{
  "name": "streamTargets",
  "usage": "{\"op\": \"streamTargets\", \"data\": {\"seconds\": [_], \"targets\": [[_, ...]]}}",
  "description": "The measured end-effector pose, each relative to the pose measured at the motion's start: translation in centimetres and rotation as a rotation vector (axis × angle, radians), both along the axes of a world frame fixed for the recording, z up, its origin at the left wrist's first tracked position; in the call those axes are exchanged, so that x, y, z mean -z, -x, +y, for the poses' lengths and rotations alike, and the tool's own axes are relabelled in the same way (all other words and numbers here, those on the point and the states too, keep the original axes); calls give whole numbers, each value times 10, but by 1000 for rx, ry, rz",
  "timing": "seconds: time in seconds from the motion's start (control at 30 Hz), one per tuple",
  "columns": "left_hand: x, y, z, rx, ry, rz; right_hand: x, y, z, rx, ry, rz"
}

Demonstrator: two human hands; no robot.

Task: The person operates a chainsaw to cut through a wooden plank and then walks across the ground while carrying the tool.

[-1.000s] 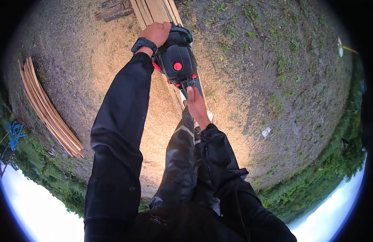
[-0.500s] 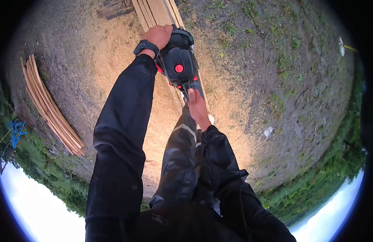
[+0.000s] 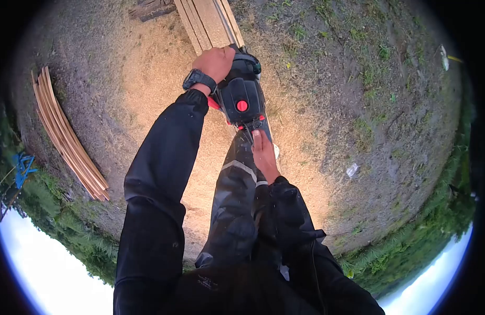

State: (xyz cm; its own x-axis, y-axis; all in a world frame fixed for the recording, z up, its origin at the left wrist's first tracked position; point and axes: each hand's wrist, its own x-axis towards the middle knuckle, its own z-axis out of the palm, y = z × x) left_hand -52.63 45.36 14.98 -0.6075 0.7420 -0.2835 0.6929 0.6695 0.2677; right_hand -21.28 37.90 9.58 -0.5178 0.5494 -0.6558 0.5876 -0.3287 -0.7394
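Note:
Both hands are on a black chainsaw (image 3: 243,97) with red parts and a round red knob on its top cover. My left hand (image 3: 214,64), with a black watch at the wrist, is wrapped round the front handle on the upper left. Below, my right hand (image 3: 264,153) is closed round the rear handle, thumb on top. The saw body sits over the near end of the long sawn boards (image 3: 211,25), which run away from me. The saw's bar and chain are hidden beneath the body.
Sawdust (image 3: 153,79) covers the ground around the boards. A stack of thin wooden strips (image 3: 69,136) lies at the left. Behind the boards is a dark log (image 3: 150,9). A clear plastic scrap (image 3: 352,169) lies at the right. My legs (image 3: 229,205) stand close behind the saw.
The chainsaw and both hands have moved toward me and slightly right in the view. More of the boards' sawn surface shows ahead of the saw. Both hands keep their grip.

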Motion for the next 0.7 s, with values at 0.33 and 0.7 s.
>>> {"op": "streamTargets", "data": {"seconds": [0.33,0.7], "targets": [[-33,-92,-37,-165,27,-136,-11,-85,-35,54,86,-12],[-31,-74,-31,-130,85,-109,-5,-68,-35,-6,-74,-42]]}}
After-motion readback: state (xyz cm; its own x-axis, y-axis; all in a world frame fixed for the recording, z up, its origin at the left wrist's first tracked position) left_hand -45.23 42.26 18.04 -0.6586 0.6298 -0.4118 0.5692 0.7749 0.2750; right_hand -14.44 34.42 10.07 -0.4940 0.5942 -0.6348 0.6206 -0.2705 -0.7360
